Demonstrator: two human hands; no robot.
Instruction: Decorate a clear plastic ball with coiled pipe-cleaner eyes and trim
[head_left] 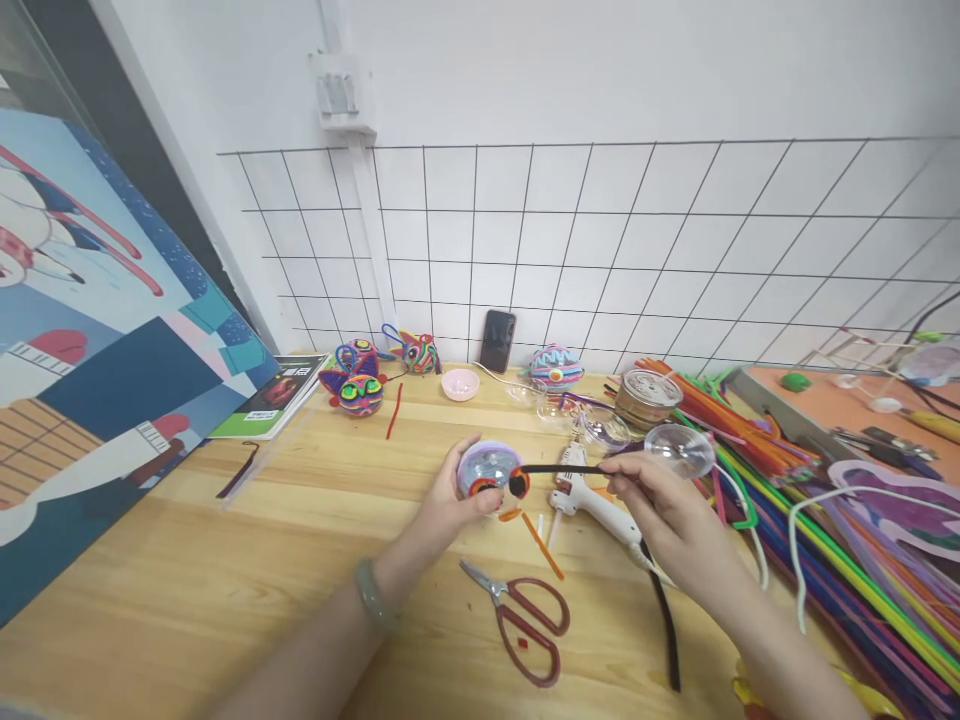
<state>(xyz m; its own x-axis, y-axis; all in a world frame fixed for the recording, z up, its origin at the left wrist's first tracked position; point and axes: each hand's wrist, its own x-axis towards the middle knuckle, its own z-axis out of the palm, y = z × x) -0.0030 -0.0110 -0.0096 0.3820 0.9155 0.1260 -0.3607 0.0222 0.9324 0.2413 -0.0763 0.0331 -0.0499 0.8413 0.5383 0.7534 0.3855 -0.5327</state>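
Observation:
My left hand (pixel 457 500) is closed around a clear plastic ball (pixel 487 465) with a pale purple rim and red-and-black round eyes on its front. Pinched in my right hand (pixel 652 500) is a black pipe cleaner (pixel 562 469), which runs left to the eye at the ball's right side; its other end hangs down past the wrist. A white glue gun (pixel 600 505) lies on the table just behind and under my right hand. Red-handled scissors (pixel 525 620) lie spread below the ball. Orange pipe cleaner pieces (pixel 543 546) rest between ball and scissors.
Colourful finished balls (pixel 360 393) and a pink bowl (pixel 460 384) stand toward the wall. A phone (pixel 497 341) leans there. At the right lie bundles of pipe cleaners (pixel 840 560), a tape roll (pixel 648 397) and clear half shells (pixel 679 452). A painted board (pixel 112 350) leans at left.

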